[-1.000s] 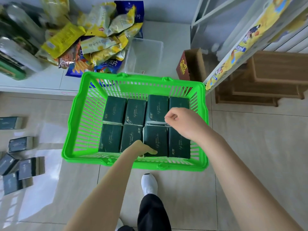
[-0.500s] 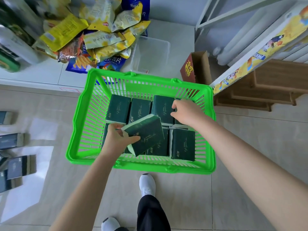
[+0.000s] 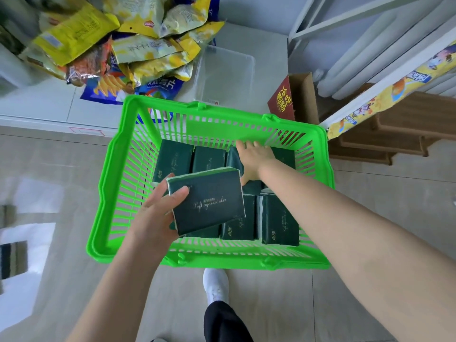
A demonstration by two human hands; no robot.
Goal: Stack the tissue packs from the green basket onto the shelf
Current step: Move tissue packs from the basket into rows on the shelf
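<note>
The basket point(image 3: 116, 193) sits on the tiled floor, and both arms reach into it from its near side. The left hand point(image 3: 158, 213) grips a pack point(image 3: 209, 201) by its left end, thumb point(image 3: 179, 193) on the top face and the other fingers underneath. This pack is raised and tilted above the near-left part of the basket, clear of the ones below. The right hand point(image 3: 254, 159) lies palm down on a far-row pack point(image 3: 233, 157), its fingers reaching the pack's far edge by the basket's far wall and its thumb at the near edge. Whether it has actually clamped the pack cannot be told. More packs point(image 3: 280, 223) fill the basket floor in two rows, lying flat and touching side by side, with some of the near row hidden under the raised pack. Beyond the basket's far-left corner is a heap of snack bags point(image 3: 138, 50). A clear tub point(image 3: 224, 70) stands just beyond the far wall, and a red carton point(image 3: 281, 99) stands off the far-right corner. The shelf point(image 3: 385, 96), with a yellow printed strip along its edge, runs to the basket's right, nearly meeting the far-right corner, and wooden crates point(image 3: 407, 129) lie under it. A white shoe point(image 3: 214, 285) stands just outside the near wall.
</note>
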